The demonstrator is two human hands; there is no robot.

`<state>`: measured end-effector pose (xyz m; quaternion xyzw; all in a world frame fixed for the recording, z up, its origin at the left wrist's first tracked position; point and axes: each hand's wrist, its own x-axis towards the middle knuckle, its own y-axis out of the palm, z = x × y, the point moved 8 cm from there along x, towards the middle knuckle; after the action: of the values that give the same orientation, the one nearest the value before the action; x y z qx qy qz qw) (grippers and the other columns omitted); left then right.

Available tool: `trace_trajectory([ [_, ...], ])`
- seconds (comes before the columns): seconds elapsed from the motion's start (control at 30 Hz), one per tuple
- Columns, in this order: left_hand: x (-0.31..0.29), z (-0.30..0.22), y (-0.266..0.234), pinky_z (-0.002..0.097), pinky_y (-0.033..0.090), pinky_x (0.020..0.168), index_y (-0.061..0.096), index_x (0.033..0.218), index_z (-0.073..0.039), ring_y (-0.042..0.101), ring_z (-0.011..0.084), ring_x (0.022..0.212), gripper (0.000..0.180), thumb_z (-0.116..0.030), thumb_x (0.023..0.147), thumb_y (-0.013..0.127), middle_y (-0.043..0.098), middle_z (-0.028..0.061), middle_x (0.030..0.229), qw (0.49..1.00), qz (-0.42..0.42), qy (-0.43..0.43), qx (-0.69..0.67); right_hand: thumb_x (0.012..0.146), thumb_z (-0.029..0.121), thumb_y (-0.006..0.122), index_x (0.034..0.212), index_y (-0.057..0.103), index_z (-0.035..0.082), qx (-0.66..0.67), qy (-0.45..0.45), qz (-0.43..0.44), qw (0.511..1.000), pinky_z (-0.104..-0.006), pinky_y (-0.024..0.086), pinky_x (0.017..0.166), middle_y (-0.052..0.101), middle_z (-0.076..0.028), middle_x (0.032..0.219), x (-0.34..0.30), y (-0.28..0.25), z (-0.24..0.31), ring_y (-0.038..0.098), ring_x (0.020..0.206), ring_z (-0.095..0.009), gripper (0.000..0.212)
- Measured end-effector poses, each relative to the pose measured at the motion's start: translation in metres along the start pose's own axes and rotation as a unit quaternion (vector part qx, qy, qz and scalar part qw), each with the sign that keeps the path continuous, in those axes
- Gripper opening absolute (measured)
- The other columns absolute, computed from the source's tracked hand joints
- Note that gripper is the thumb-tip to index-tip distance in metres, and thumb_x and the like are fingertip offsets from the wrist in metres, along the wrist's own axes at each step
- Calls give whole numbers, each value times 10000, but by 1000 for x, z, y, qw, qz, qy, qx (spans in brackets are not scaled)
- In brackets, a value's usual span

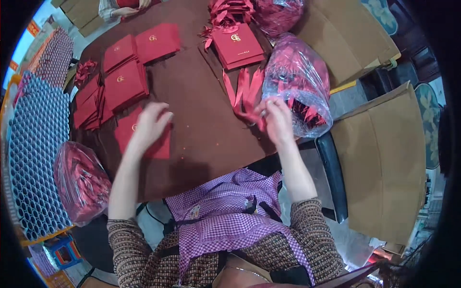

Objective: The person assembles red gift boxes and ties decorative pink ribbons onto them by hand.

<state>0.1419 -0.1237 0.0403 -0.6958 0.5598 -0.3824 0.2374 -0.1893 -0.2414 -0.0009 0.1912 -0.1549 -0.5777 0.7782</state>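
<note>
My left hand (152, 122) hangs over a single flat red piece (156, 144), which looks like a folded paper gift bag with a gold emblem. Its thumb and fingers are apart and hold nothing. On the right, the fingers of my right hand (277, 117) are pinched on a red ribbon (251, 116), beside the mouth of a clear plastic bag (300, 72) full of red ribbons. More loose ribbon strands (244, 89) trail toward that hand from below a stack of red gift bags (236, 44).
Piles of red bags (125, 84) cover the brown table's (192, 96) left side. A second plastic bag of ribbons (82, 185) sits by its near left edge. Cardboard boxes (379, 163) stand at right. Another person's hands (126, 10) rest at the far left edge.
</note>
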Motion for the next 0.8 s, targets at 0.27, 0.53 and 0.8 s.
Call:
trace_trajectory([
  [0.27, -48, -91, 199, 443, 463, 953, 424, 1334, -2, 581, 278, 1088, 685, -581, 981, 332, 564, 172, 1233, 538, 247, -355, -723, 961, 53, 481, 1005, 560, 7, 12, 66, 59, 996, -268, 506, 700, 628, -71, 849, -64, 46, -34, 620, 751, -146, 101],
  [0.53, -7, -89, 200, 400, 508, 800, 577, 988, -83, 617, 247, 851, 188, -267, 978, 542, 620, 72, 891, 465, 126, -274, -832, 922, -16, 487, 975, 566, -22, 1, 1, 120, 993, -287, 519, 645, 651, -119, 855, -68, 52, 9, 621, 711, -162, 96],
  [0.8, 30, -67, 126, 482, 454, 937, 532, 966, -61, 562, 232, 796, 244, -280, 1016, 437, 551, 37, 796, 447, -80, -201, -868, 950, 153, 568, 993, 580, 41, 169, -20, 104, 980, -321, 445, 638, 507, -24, 740, -31, 1, 16, 454, 624, -125, 120],
])
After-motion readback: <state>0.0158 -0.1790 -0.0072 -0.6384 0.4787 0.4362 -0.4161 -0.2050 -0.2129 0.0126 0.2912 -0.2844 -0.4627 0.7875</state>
